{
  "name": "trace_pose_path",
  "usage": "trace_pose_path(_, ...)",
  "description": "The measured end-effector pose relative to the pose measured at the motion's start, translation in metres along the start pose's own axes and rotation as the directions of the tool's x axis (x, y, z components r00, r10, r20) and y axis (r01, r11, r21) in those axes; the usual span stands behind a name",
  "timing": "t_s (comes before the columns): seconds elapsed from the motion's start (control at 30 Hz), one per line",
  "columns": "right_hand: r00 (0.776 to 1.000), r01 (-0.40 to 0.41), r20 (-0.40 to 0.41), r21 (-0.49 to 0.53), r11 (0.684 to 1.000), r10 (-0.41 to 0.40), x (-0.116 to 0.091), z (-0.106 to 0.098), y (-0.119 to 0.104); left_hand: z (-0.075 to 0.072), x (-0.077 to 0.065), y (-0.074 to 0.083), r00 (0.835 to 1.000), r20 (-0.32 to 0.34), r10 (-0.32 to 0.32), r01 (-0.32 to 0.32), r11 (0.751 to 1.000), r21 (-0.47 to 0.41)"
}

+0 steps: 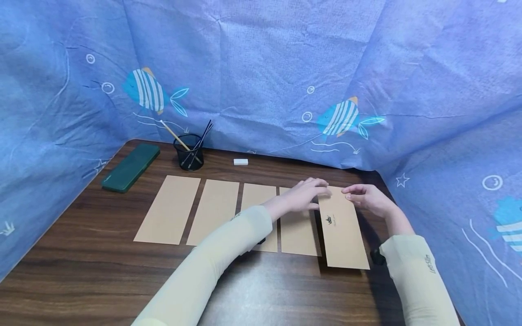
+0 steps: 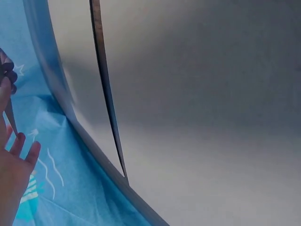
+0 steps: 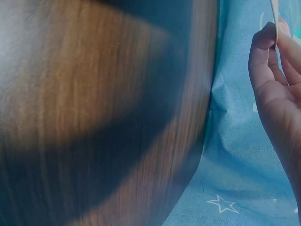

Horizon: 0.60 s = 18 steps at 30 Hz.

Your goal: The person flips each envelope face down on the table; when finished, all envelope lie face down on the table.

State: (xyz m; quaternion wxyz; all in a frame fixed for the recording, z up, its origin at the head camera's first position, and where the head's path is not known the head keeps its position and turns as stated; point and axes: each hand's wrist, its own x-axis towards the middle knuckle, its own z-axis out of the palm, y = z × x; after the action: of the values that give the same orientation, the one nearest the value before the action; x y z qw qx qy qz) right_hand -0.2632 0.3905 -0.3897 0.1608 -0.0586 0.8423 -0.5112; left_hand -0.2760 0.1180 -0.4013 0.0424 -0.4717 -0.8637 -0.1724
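A flat brown paper rectangle (image 1: pixel 342 235), long like an envelope, bears a dark crown print and small lettering. It is raised over the table at the right end of a row of similar ones, with a shadow beneath. My right hand (image 1: pixel 369 199) pinches its far right corner between thumb and fingers; the right wrist view catches its thin edge in that hand (image 3: pixel 277 80). At the far left corner, my left hand (image 1: pixel 306 195) holds it with fingertips over the top and thumb by the left edge. In the left wrist view that hand (image 2: pixel 16 165) shows only in part.
Several plain brown paper rectangles (image 1: pixel 169 210) lie side by side on the dark wooden table (image 1: pixel 81 271). Behind them stand a green case (image 1: pixel 131 167), a black mesh cup (image 1: pixel 190 156) with pencils, and a white eraser (image 1: pixel 240 161). A blue fish-print curtain (image 1: pixel 261 81) surrounds the table.
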Motion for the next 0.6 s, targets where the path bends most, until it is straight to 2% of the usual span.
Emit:
trace_pose_path(0.13,1.0,-0.011,0.008,-0.058,0.998,0.012,0.0,0.002,0.001,-0.003,0.0,-0.002,0.999,-0.007,0.04,-0.04,0.999,0.011)
trace_pose_path(0.27,1.0,-0.001,0.03,-0.093,0.996,0.003,-0.001,0.004,0.001,-0.007,0.0,-0.004,0.996,-0.049,0.075,-0.074,0.997,0.011)
trace_pose_path(0.5,0.992,0.011,0.129,-0.038,0.999,-0.006,-0.003,0.009,0.002,-0.009,0.0,-0.007,0.98,-0.14,0.142,-0.142,0.99,0.009)
trace_pose_path(0.6,0.987,0.017,0.162,-0.037,0.999,-0.011,-0.004,0.011,-0.001,-0.011,0.0,-0.007,0.972,-0.181,0.152,-0.157,0.988,-0.012)
